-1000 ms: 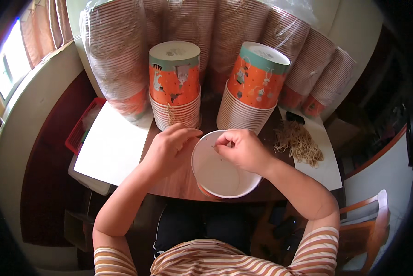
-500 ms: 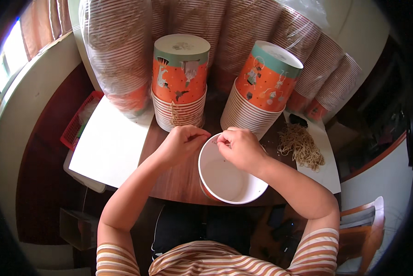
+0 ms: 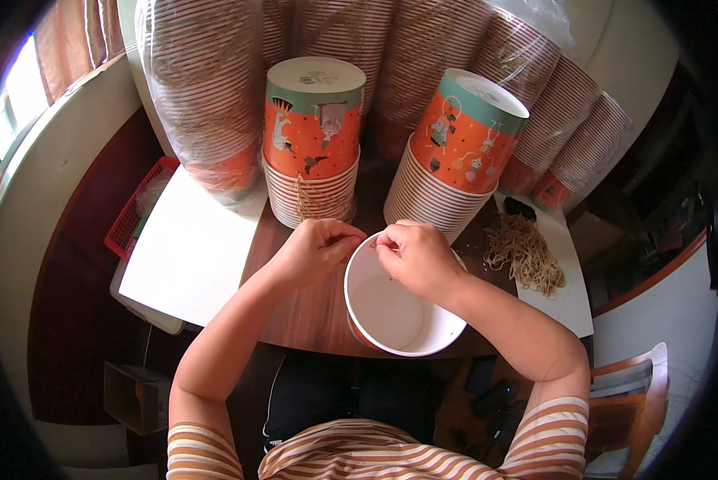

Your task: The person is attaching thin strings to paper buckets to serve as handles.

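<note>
- Worktop (image 3: 311, 308): dark wood, carrying everything here; the white paper bowl is the landmark below.
- Bagged sleeves of cups (image 3: 207, 96): lying behind the bowl, wrapped in clear plastic.
- White sheet (image 3: 191, 248): flat, to the left of the bowl.
- Two stacks of orange printed cups (image 3: 315, 144), (image 3: 455, 152): upside down, just behind the bowl.
- White paper bowl (image 3: 395, 308): at the worktop's near edge, mouth up and tipped slightly toward the person, axis near upright.
- Pile of tan strings (image 3: 527, 252): on a white card, right of the bowl.
- Left hand (image 3: 319, 248): at the bowl's far-left rim, fingers curled and pinching something too thin to tell.
- Right hand (image 3: 419, 256): over the far rim, fingertips pinched the same way.
- Judgement: holding the rim steady with one hand while the other works the thin piece would serve best.
</note>
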A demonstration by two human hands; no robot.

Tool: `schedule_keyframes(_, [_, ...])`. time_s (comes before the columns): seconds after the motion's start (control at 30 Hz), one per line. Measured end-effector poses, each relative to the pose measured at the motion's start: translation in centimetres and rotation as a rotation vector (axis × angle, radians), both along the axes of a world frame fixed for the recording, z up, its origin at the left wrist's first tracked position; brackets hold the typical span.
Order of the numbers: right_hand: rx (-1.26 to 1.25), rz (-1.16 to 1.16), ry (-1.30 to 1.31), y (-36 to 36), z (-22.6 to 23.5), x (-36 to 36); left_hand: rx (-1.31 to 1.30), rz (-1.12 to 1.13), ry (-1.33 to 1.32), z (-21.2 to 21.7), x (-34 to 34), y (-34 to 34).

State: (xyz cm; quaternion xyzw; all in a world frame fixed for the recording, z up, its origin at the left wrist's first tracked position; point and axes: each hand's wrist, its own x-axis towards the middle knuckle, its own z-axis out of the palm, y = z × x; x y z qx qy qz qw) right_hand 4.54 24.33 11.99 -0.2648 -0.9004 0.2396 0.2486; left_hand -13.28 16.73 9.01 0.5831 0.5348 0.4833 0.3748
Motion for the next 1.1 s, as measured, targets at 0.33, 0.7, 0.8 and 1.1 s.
schedule_keyframes(0.33, [0.063,0.004,-0.005,0.1,-0.2,-0.4,-0.036,-0.093,0.022,0.4,-0.4,0.1])
schedule_keyframes(0.7, [-0.011,-0.011,-0.035,-0.9,0.1,-0.4,-0.075,-0.069,0.241,2.3,-0.1,-0.3])
schedule_keyframes(0.8, [-0.116,-0.032,-0.046,-1.1,1.7,0.5,-0.104,-0.075,0.079,1.3,-0.1,-0.6])
schedule_keyframes(1.1, [-0.307,0.145,-0.004,-9.1,7.5,8.3,-0.396,-0.126,-0.944,-2.3,0.0,-6.4])
